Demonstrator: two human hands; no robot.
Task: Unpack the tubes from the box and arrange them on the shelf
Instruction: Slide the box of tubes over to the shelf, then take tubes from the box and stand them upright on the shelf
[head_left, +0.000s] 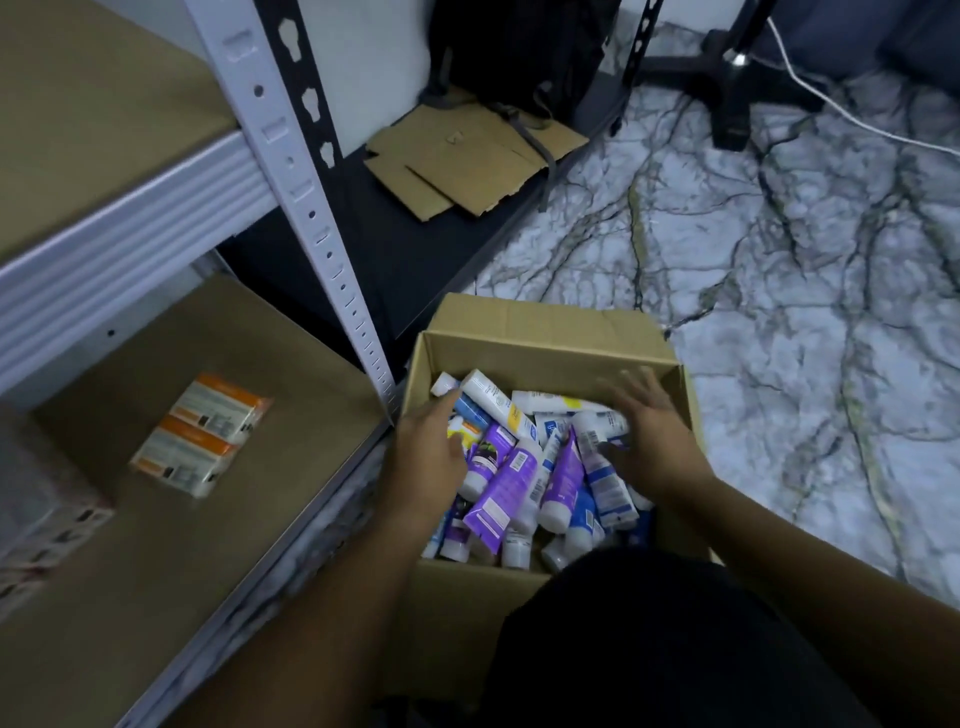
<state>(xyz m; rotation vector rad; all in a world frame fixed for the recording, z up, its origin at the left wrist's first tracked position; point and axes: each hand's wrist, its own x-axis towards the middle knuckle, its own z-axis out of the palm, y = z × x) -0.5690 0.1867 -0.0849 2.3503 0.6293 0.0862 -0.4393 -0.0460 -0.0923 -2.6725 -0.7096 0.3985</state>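
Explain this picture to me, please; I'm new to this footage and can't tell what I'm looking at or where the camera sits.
No machine here: a person wears a wide-angle camera on the head, looking down at their own arms. Both reach into an open cardboard box on the marble-patterned floor, which is full of jumbled tubes, purple, blue and white. The left hand rests on the tubes at the box's left side; the right hand spreads over a white tube, though no firm grip is visible on either side, partly because of blur. To the left stands a metal shelf with brown boards; two orange-and-white packs already lie on it. Flattened cardboard lies on a dark rack behind.
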